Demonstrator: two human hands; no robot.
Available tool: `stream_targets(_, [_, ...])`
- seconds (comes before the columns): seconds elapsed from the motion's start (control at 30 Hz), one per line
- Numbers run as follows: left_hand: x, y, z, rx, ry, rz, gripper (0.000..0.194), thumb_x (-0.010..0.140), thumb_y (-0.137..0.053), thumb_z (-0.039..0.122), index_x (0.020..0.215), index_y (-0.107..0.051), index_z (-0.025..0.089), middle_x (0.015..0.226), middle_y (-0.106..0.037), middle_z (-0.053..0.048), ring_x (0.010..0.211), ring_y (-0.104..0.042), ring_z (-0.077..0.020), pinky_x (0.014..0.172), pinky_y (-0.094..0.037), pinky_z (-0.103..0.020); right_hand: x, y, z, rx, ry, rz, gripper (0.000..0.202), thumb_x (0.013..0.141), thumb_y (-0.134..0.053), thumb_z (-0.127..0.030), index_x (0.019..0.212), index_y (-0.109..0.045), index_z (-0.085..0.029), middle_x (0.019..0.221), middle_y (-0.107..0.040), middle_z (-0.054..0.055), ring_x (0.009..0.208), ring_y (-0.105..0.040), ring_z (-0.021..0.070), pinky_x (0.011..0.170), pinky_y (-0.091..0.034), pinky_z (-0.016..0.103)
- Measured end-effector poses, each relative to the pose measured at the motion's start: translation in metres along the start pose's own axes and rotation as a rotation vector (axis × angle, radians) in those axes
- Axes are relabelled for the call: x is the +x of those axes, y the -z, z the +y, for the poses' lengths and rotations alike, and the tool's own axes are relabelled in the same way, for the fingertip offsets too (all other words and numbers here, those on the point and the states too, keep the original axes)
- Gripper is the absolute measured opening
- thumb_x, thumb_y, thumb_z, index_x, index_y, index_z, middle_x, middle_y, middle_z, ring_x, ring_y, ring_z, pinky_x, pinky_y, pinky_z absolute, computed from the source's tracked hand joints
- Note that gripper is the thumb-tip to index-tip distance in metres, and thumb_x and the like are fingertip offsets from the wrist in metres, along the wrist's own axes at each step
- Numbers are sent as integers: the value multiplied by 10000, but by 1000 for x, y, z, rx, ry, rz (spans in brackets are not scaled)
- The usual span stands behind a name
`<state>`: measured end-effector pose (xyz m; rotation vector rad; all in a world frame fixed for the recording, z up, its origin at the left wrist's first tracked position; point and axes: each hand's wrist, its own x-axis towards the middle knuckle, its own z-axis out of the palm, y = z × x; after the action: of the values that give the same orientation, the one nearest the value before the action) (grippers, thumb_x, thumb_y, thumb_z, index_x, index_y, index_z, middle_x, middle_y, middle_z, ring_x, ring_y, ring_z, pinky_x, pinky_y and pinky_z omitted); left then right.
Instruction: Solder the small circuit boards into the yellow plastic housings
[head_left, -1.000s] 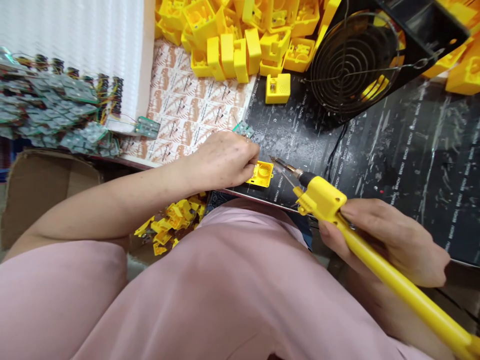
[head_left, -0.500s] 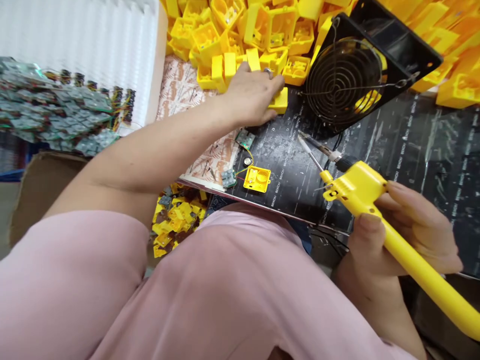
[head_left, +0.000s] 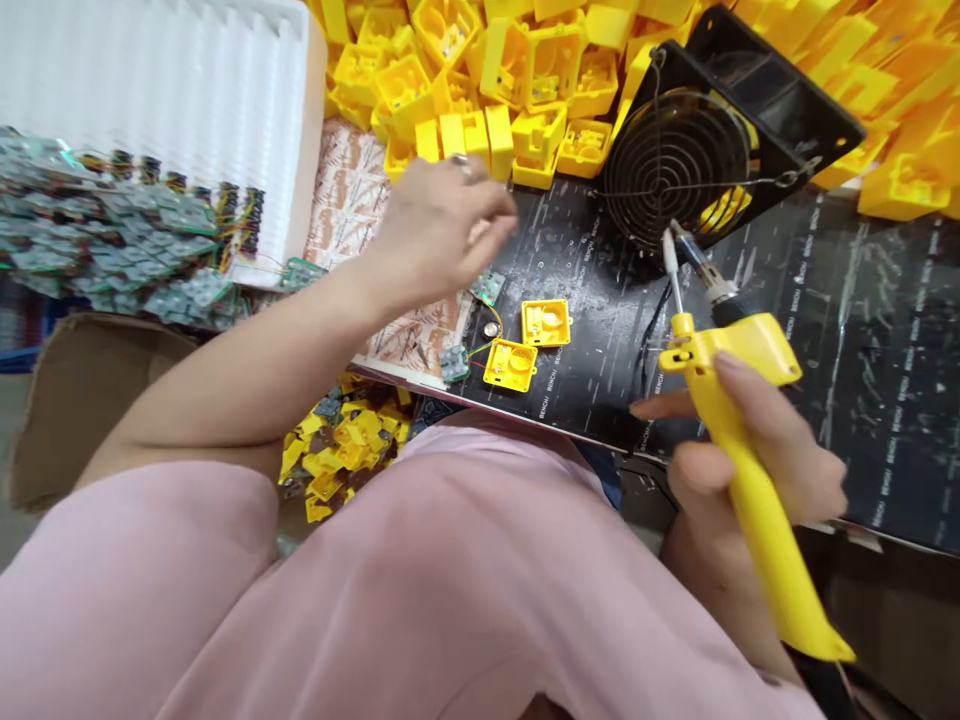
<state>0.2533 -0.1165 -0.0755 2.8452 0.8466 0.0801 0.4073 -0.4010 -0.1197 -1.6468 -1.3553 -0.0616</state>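
The right hand's (head_left: 784, 440) fingers wrap round a yellow soldering iron (head_left: 761, 510) pointing toward the black fan (head_left: 664, 185); the left hand's (head_left: 439, 225) fingers bend loosely, thumb apart, over the patterned sheet (head_left: 346, 185). Nearer the body, two open yellow cases (head_left: 546, 323) lie on the black bench (head_left: 596, 375) beside wired circuit boards (head_left: 454, 362).

Soldering tool (head_left: 757, 525): I see smooth plastic, with shiny metal by the tip (head_left: 699, 258)
Boxes (head_left: 499, 140): smooth plastic, a bit shiny
Bench top (head_left: 596, 310): glossy and scratched
Fan guard (head_left: 663, 188): thin metal wire
Tray (head_left: 195, 80): ridged, dull, looks like foam to me
Sheet (head_left: 349, 190): printed paper, I think
Shirt (head_left: 450, 560): matt cloth
Carton (head_left: 97, 390): dull cardboard
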Motion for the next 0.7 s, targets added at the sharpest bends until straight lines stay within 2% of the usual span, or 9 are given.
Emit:
stream_targets(0.03, [-12, 2, -12, 1, 49, 36, 481, 1044, -377, 482, 1073, -770, 207, 1126, -764, -89, 1096, -672, -261, 1024, -471, -427, 5, -1, 2, -14, 65, -16, 448, 1029, -642, -490, 1452, -632, -343, 911, -783, -3, 684, -749, 189, 645, -621, 313])
stream_targets(0.1, [-36, 1, -37, -5, 94, 26, 479, 1025, -400, 511, 1034, -778, 217, 1056, -781, -69, 991, -667, -239, 955, -496, -417, 17, -4, 2, -101, 197, -81, 296, 991, -733, -302, 1287, -721, -306, 772, -752, -41, 599, -714, 147, 620, -592, 250])
stream_targets(0.13, [-47, -3, -47, -35, 85, 8, 464, 1001, -431, 525, 1043, -783, 226, 1048, -786, -63, 961, -668, -236, 929, -510, -416, 23, -6, 2, -150, 236, -124, 263, 972, -750, -235, 1226, -730, -298, 776, -754, -45, 603, -715, 137, 623, -581, 231])
stream_targets(0.2, [-61, -14, -60, -130, 46, -30, 481, 971, -465, 534, 1169, -774, 223, 1154, -783, -76, 1036, -684, -251, 967, -530, -420, 35, -11, -1, -192, 251, -194, 269, 964, -742, -170, 1201, -717, -294, 893, -789, -27, 698, -753, 140, 678, -587, 218])
stream_targets(0.3, [-62, -36, -57, -224, 8, 4, 556, 970, -458, 516, 1318, -729, 177, 1310, -733, -133, 1214, -668, -288, 1104, -498, -465, 48, -22, -1, -133, 189, -265, 351, 1013, -673, -182, 1333, -675, -327, 1022, -804, -29, 803, -776, 142, 749, -603, 220])
stream_targets(0.37, [-52, -46, -49, -262, -16, 46, 529, 968, -467, 498, 1286, -750, 185, 1294, -736, -132, 1212, -674, -287, 1125, -486, -492, 56, -31, 4, -106, 197, -325, 374, 1043, -614, -194, 1384, -653, -343, 1029, -800, -32, 805, -770, 145, 740, -605, 233])
stream_targets(0.43, [-39, -49, -42, -322, -61, 60, 455, 957, -498, 476, 1179, -790, 207, 1237, -759, -105, 1175, -689, -266, 1124, -491, -488, 64, -40, 11, -106, 215, -397, 339, 1048, -591, -206, 1359, -664, -316, 1089, -793, 3, 907, -778, 188, 818, -625, 293])
stream_targets(0.53, [-28, -43, -39, -409, -132, 48, 344, 942, -533, 420, 1015, -807, 225, 1145, -796, -66, 1124, -713, -231, 1095, -520, -442, 74, -49, 19, -100, 221, -498, 281, 1017, -643, -260, 1297, -662, -267, 1209, -769, 54, 1101, -754, 255, 974, -623, 411])
stream_targets(0.7, [-28, -23, -43, -428, -222, 8, 260, 894, -548, 372, 909, -778, 251, 1098, -819, -47, 1113, -732, -229, 1057, -546, -406, 79, -51, 19, -61, 150, -560, 340, 997, -668, -281, 1331, -607, -276, 1276, -751, 61, 1095, -754, 252, 978, -615, 397])
